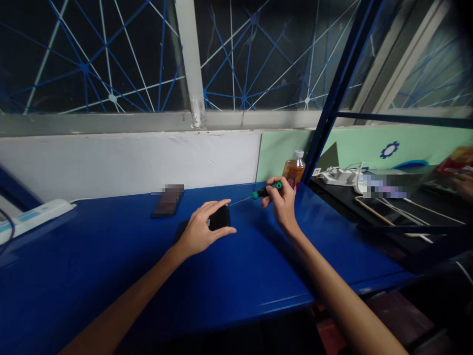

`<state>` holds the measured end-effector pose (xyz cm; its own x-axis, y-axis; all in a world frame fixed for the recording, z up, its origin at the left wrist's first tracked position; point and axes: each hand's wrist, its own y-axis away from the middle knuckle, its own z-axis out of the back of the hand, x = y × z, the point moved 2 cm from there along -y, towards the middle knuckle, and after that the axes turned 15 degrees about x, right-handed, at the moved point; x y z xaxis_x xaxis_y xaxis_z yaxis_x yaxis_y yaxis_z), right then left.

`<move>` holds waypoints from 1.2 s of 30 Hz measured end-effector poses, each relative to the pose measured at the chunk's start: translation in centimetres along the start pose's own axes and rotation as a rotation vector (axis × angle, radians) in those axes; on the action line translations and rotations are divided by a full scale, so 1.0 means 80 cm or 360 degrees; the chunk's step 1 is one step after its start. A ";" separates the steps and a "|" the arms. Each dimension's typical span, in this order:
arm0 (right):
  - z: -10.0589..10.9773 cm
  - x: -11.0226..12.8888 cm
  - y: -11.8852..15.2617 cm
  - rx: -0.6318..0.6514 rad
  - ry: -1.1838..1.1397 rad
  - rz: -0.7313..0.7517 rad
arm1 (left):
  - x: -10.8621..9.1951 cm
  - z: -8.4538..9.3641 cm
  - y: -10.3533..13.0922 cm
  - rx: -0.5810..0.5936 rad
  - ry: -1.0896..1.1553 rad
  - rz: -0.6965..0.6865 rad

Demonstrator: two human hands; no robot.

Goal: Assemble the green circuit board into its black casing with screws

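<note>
My left hand [201,228] is closed around a small black box-like device [220,218], thumb on the near side and fingers on the far side, just above the blue table [254,276]. What kind of device it is I cannot make out. In my right hand [283,202] is a screwdriver [266,190] with a green and black handle, gripped between thumb and fingers. Its thin shaft points left, and the tip meets or nearly meets the right end of the black device. Whether a screw sits there is too small to see.
A dark, blurred-out flat object [168,201] lies at the back of the table. On the left edge is a white power strip [35,217]. A drink bottle [294,170] stands behind my right hand, beside a blue post [325,123]. Cables and another person's hand [464,183] are at right.
</note>
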<state>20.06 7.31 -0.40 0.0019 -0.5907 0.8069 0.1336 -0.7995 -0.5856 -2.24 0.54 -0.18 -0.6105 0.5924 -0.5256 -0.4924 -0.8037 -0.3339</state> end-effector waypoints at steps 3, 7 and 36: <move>-0.002 0.005 0.002 -0.0080 0.0106 -0.0001 | 0.000 0.000 0.000 0.0000 0.0000 0.0003; -0.003 0.008 0.004 -0.0113 0.0186 -0.0033 | 0.000 0.000 0.000 0.0000 0.0006 0.0000; -0.002 0.008 0.001 0.0105 -0.0113 -0.0030 | 0.000 0.000 0.002 -0.0021 0.0100 0.0081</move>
<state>19.93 6.87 0.08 0.0689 -0.5644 0.8226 0.1993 -0.8002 -0.5657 -2.35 0.43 -0.23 -0.5940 0.5467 -0.5902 -0.4536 -0.8335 -0.3156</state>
